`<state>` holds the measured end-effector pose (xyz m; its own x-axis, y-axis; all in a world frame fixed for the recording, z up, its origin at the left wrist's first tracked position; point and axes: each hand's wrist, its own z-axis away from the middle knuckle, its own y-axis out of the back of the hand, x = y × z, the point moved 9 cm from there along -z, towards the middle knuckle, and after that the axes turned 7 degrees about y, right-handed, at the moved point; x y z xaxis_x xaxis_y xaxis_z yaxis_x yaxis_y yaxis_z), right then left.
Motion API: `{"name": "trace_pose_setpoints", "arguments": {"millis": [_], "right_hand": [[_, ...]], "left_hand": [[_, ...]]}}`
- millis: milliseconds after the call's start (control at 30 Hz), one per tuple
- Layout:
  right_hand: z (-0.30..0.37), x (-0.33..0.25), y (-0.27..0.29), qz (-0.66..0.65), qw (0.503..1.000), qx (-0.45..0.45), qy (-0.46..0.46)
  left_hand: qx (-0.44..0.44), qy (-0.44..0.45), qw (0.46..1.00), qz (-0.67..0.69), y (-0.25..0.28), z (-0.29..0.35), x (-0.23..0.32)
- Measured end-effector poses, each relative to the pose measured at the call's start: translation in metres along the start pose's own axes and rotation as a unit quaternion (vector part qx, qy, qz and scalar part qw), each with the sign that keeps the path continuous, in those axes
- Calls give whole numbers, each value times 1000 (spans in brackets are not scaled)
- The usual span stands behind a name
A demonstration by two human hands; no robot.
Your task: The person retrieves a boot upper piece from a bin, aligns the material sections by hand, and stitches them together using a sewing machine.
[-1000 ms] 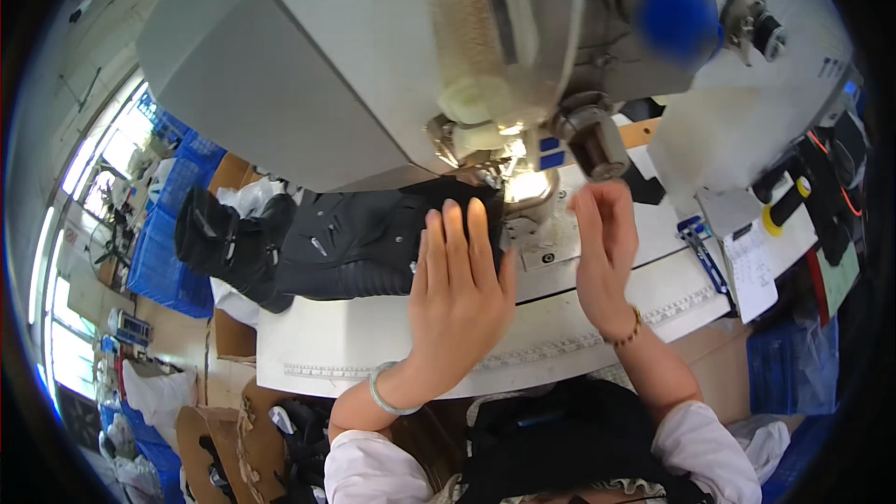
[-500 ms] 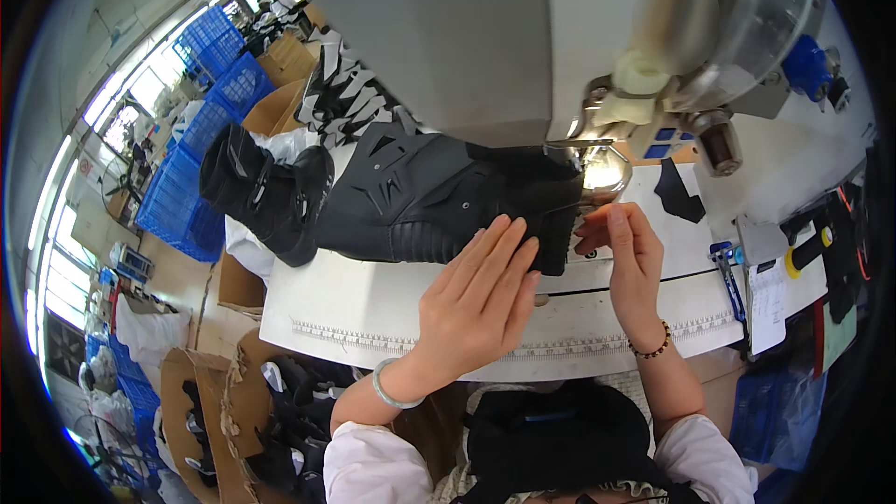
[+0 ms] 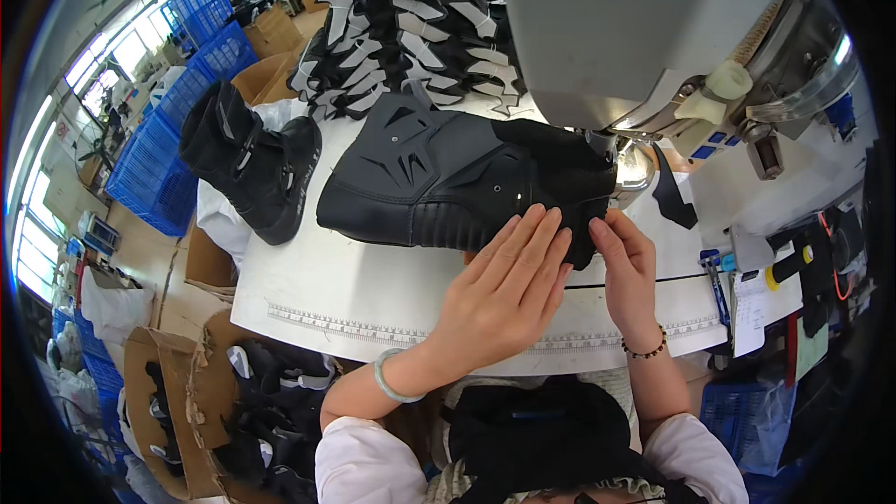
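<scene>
A black boot upper (image 3: 411,168) lies on its side on the white table, its right end against the metal foot of the sewing machine (image 3: 627,168). My left hand (image 3: 509,285) rests on its near part, fingers stretched out flat and held together. At the upper's right edge, close to the machine foot, the thumb and fingers of my right hand (image 3: 630,271) pinch the black material. Some of those fingertips are hidden behind the edge. A finished black boot (image 3: 257,163) leans at the table's left side.
Bundled black and white cut pieces (image 3: 411,33) are heaped behind the upper. The machine head (image 3: 607,28) overhangs the back right. A printed ruler strip (image 3: 373,325) follows the table's front edge. Blue snips (image 3: 717,285) lie at the right. A carton of black parts (image 3: 201,401) stands lower left.
The boot upper's right end has turned and shifted at the machine foot, and both hands have moved with it. The view has also shifted, showing more of the heaped pieces.
</scene>
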<state>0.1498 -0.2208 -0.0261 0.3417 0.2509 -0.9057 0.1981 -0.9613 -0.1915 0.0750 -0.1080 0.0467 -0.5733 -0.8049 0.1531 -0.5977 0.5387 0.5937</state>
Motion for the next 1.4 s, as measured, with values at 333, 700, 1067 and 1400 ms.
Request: {"name": "trace_pose_setpoints", "arguments": {"millis": [333, 700, 1067, 1400], "right_hand": [[0, 17, 3, -41, 998, 29, -31], [4, 20, -3, -67, 997, 43, -4], [3, 22, -4, -50, 998, 25, -6], [1, 23, -5, -83, 996, -10, -11]], "left_hand": [[39, 9, 999, 15, 2, 6, -4], [33, 19, 996, 83, 8, 3, -15], [-132, 63, 989, 15, -18, -70, -62], [-250, 153, 929, 227, -49, -78, -85]]}}
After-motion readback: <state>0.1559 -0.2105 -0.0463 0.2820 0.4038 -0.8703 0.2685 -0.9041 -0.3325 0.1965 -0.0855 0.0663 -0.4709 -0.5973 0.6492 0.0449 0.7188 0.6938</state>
